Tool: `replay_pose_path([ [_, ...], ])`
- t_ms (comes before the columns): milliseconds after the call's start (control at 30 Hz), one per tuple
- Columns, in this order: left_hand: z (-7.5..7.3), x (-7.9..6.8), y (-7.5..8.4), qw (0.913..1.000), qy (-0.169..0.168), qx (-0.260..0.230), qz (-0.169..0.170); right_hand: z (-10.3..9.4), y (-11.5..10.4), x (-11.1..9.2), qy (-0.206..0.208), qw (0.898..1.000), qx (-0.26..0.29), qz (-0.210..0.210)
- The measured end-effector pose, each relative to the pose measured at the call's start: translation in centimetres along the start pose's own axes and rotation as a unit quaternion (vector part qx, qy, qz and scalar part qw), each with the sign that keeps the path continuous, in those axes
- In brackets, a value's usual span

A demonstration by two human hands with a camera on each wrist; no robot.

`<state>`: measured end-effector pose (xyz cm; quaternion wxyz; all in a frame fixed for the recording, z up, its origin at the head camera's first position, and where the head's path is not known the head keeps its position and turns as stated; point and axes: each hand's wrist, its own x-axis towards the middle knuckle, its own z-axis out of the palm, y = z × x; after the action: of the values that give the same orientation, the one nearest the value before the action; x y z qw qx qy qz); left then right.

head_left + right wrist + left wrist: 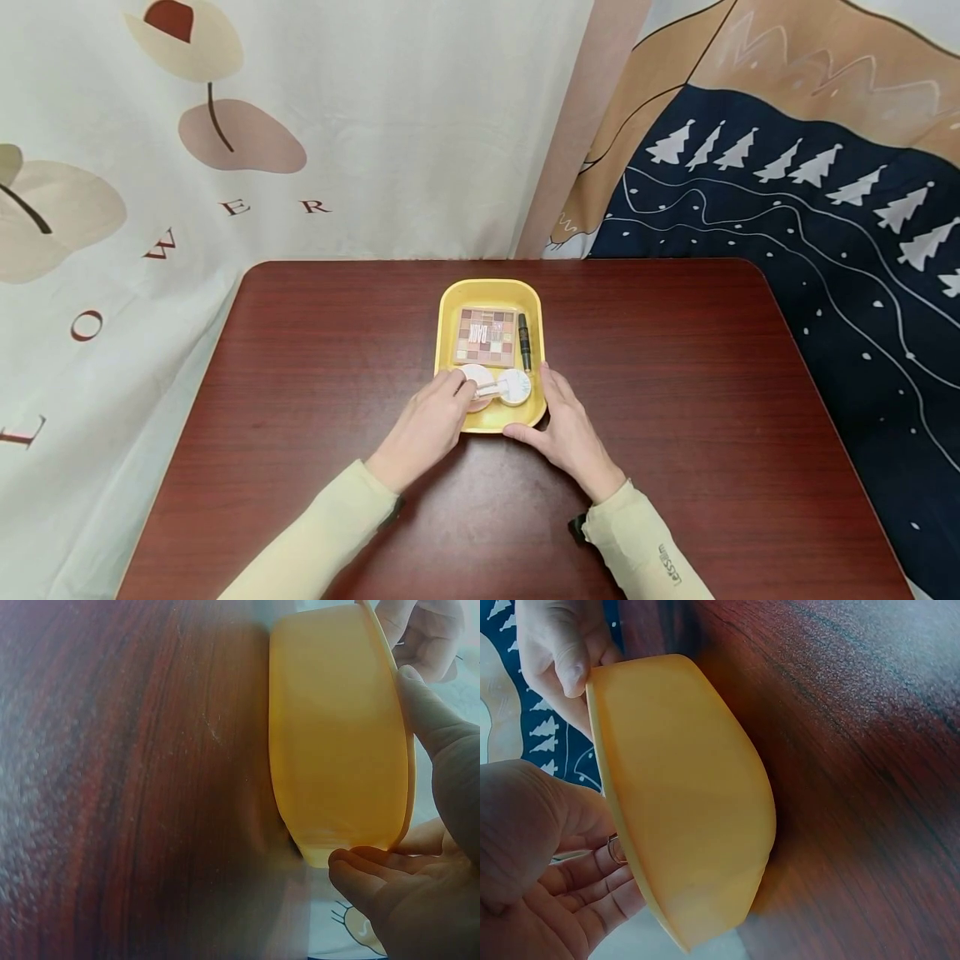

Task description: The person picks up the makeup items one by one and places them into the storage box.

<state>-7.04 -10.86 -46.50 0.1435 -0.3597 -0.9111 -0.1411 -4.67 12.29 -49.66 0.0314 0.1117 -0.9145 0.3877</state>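
A yellow tray (pixel 489 286) sits on the table. Inside are a makeup palette (pixel 485 337), a black tube-shaped cosmetic (pixel 523 342), a pinkish round compact (pixel 480 403) and a smaller white round container (pixel 516 387). My left hand (pixel 426 423) reaches over the near-left rim and pinches a slim pale item (pixel 489 389) above the compact; its kind is unclear. A thin metal loop (pixel 616 850) shows at the left fingers in the left wrist view. My right hand (pixel 564 423) holds the tray's near-right corner, thumb at the front rim, fingers along the right side.
The dark reddish-brown table (pixel 675 358) extends to both sides of the tray. Behind it hang a white printed curtain (pixel 412 125) and a navy cloth with white trees (pixel 787 225).
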Motion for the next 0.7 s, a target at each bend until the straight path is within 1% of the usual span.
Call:
replay_pose_path([
  [200,0.32,0.21,-0.01,0.9999,-0.013,0.001,0.0,-0.01,0.06,0.02,-0.001,1.0,-0.002,-0.002],
  [400,0.71,0.33,-0.05,0.9997,-0.022,-0.008,0.002,0.0,0.09,0.06,0.001,1.0,0.0,-0.006],
  [700,0.59,0.66,0.12,0.9986,-0.05,-0.014,0.002,-0.03,0.04,0.04,-0.001,1.0,0.002,-0.002],
])
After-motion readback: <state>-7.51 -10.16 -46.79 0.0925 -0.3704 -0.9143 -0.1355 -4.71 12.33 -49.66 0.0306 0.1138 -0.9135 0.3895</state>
